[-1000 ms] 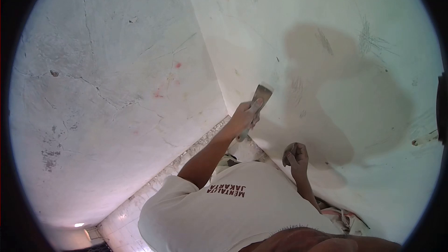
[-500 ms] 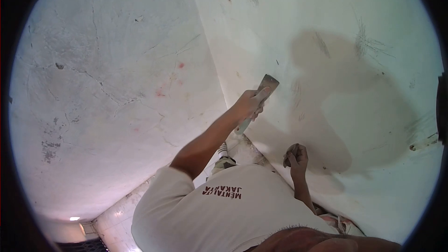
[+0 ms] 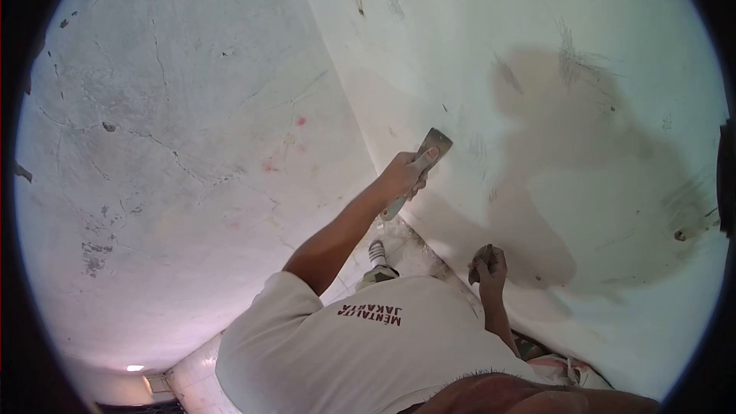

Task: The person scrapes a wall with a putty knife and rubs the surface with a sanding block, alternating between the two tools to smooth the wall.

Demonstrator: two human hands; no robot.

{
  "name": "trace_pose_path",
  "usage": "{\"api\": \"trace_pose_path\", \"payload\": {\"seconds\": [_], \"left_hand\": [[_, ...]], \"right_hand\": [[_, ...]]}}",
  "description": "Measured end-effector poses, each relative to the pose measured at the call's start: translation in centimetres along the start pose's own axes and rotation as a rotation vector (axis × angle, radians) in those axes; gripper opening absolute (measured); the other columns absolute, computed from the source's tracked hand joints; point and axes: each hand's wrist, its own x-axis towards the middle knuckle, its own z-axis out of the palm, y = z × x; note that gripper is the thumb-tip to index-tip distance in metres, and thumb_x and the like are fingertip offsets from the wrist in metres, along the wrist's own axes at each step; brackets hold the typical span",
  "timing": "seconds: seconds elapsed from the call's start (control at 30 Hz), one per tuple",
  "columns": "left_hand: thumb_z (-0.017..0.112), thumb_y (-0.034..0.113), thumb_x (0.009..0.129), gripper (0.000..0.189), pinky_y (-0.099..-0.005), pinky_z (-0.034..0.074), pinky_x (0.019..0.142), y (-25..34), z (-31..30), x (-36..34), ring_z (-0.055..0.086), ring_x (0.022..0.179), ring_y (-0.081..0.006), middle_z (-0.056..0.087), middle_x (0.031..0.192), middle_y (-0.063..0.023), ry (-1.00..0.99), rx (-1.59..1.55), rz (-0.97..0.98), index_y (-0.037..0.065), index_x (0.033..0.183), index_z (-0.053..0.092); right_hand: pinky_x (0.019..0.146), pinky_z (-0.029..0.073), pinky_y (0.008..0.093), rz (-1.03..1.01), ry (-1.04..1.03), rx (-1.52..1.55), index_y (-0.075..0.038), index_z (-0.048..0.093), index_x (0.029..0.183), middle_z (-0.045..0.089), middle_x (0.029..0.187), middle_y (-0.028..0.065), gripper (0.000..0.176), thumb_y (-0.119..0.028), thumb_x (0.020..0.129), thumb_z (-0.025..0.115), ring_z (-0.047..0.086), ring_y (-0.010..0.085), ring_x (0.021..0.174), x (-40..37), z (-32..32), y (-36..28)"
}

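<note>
My left hand (image 3: 405, 174) is closed round a putty knife (image 3: 434, 142), with the broad blade up and the pale handle pointing down below the fist. The knife is in front of the pale right-hand wall (image 3: 452, 46), near the corner; whether its blade touches the wall I cannot tell. Lower and to the right, my right hand (image 3: 495, 265) grips a small dark flat piece (image 3: 480, 262) between thumb and fingers, close to the same wall.
The left wall (image 3: 192, 92) has cracks, chips and reddish spots. Scratches and my shadow lie on the right wall. A striped sock (image 3: 377, 253) shows on the tiled floor (image 3: 195, 376) below. Crumpled material (image 3: 571, 370) is by the lower right wall.
The view has shifted slightly. In it, my left hand and the knife sit a little further left and down, and my right hand sits slightly lower. Both grips are unchanged.
</note>
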Motion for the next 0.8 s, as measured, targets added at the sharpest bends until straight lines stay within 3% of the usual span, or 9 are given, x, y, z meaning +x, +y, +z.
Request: {"api": "trace_pose_path", "payload": {"seconds": [0.23, 0.27, 0.37, 0.47, 0.6, 0.7, 0.8], "left_hand": [[0.051, 0.061, 0.093, 0.061, -0.0269, 0.037, 0.035, -4.4, -2.0, -1.8, 0.041, 0.035, -0.0104, 0.044, 0.047, -0.0011, 0.052, -0.045, -0.126, 0.010, 0.059, 0.046], [0.051, 0.059, 0.093, 0.057, -0.0255, 0.034, 0.035, -4.1, -2.1, -1.5, 0.039, 0.035, -0.0091, 0.046, 0.050, -0.0003, 0.091, 0.001, -0.107, 0.010, 0.064, 0.048], [0.051, 0.059, 0.093, 0.058, -0.0255, 0.035, 0.036, 0.4, -0.5, 1.0, 0.039, 0.035, -0.0090, 0.046, 0.050, -0.0007, 0.087, 0.113, 0.041, 0.010, 0.064, 0.047], [0.051, 0.058, 0.094, 0.058, -0.0254, 0.035, 0.036, 0.3, -1.0, 1.2, 0.040, 0.036, -0.0089, 0.045, 0.049, -0.0004, 0.044, 0.056, 0.030, 0.009, 0.064, 0.048], [0.051, 0.057, 0.094, 0.057, -0.0256, 0.035, 0.036, -3.5, -1.5, -1.1, 0.039, 0.035, -0.0088, 0.044, 0.048, -0.0002, 0.109, 0.034, 0.014, 0.008, 0.064, 0.049], [0.051, 0.056, 0.095, 0.058, -0.0258, 0.035, 0.036, -4.6, -3.0, -2.2, 0.040, 0.036, -0.0090, 0.044, 0.048, -0.0001, 0.124, 0.070, -0.105, 0.007, 0.063, 0.049], [0.052, 0.058, 0.093, 0.059, -0.0260, 0.036, 0.036, -0.5, -0.8, 0.8, 0.041, 0.036, -0.0091, 0.044, 0.047, 0.0001, 0.075, 0.124, 0.073, 0.008, 0.062, 0.050]], "right_hand": [[0.060, 0.050, 0.0268, 0.030, -0.021, 0.002, -0.002, 0.048, 0.102, 0.057, 0.080, 0.0073, 0.016, 0.003, 0.088, 0.055, 0.059, 0.0129, 0.067, -0.1, 0.2, 1.0], [0.061, 0.051, 0.0272, 0.042, -0.032, 0.007, -0.002, 0.048, 0.102, 0.057, 0.080, 0.0074, 0.016, 0.003, 0.088, 0.055, 0.060, 0.0132, 0.068, -0.1, 0.0, 1.2], [0.049, 0.048, 0.0249, -0.014, -0.001, -0.065, -0.002, 0.048, 0.102, 0.058, 0.080, 0.0086, 0.017, 0.002, 0.088, 0.055, 0.059, 0.0128, 0.061, -0.1, 0.2, 1.4], [0.041, 0.043, 0.0233, 0.033, -0.043, 0.011, -0.002, 0.047, 0.103, 0.059, 0.081, 0.0090, 0.016, 0.001, 0.088, 0.054, 0.056, 0.0121, 0.055, 0.3, -0.2, 2.7], [0.040, 0.041, 0.0232, 0.040, -0.050, -0.009, -0.002, 0.047, 0.102, 0.057, 0.080, 0.0078, 0.016, 0.003, 0.088, 0.054, 0.052, 0.0104, 0.052, 0.5, 1.0, 2.5], [0.042, 0.040, 0.0231, 0.067, -0.055, 0.016, -0.002, 0.046, 0.099, 0.055, 0.081, 0.0058, 0.017, 0.006, 0.087, 0.054, 0.050, 0.0084, 0.055, 0.5, 1.2, 2.3], [0.042, 0.041, 0.0229, 0.074, -0.037, 0.010, -0.002, 0.047, 0.101, 0.055, 0.081, 0.0058, 0.018, 0.006, 0.086, 0.054, 0.051, 0.0087, 0.056, 0.0, 0.8, 3.5]]}}
